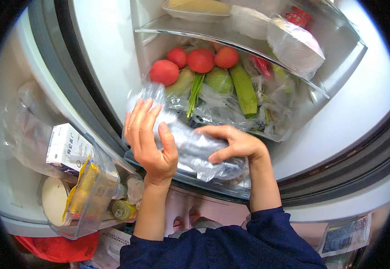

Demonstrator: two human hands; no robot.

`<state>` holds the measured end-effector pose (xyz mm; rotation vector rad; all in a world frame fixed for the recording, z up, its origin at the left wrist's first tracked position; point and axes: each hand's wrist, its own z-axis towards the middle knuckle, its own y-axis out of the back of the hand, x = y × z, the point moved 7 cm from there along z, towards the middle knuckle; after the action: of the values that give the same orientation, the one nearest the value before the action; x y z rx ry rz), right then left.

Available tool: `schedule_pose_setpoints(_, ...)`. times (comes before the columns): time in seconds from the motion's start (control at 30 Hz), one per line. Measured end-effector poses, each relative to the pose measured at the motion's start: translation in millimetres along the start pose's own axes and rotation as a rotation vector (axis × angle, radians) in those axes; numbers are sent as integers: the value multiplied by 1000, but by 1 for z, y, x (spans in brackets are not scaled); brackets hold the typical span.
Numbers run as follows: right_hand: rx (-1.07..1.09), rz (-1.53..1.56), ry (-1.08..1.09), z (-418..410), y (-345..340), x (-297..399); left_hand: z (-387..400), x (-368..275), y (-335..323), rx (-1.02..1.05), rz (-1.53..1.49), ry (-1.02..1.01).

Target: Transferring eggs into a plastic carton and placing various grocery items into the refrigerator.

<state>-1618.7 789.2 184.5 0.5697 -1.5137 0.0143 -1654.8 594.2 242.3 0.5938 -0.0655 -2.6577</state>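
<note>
My right hand [237, 144] grips a clear plastic bag [195, 144] at the front of an open refrigerator. Motion blurs the bag, and I cannot tell what it contains. Against the bag's left end, my left hand [153, 143] has its fingers stretched out and its thumb raised, not closed around it. Behind the bag lie several red tomatoes [200, 61], a round green vegetable [219, 81], a thick green zucchini-like vegetable [245, 92] and a bunch of thin green stalks [195, 94]. Crumpled plastic bags [221, 107] lie among them.
A glass shelf [195, 33] above carries plastic-wrapped white bowls [295, 47] and a red container [298, 17]. On the left, the open door's clear bin [94, 201] holds a white carton [69, 148], a yellow packet [85, 188] and a can [123, 210]. A red bag [60, 247] sits below.
</note>
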Motion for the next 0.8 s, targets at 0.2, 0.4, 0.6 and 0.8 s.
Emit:
schedule_pose_setpoints(0.2,-576,519,68,-59,62,14,-7,9,-27,63,-157,126)
schedule_pose_setpoints(0.4,-944,626,81,-102,105,-2,-41,44,-58,236,-86,241)
schedule_pose_setpoints(0.6,-1195,-230,-40,-82,164,32,-88,70,-75,278,-101,337)
schedule_pose_setpoints(0.8,-1346,-1346,60,-7,197,46,-110,97,-85,314,-35,442)
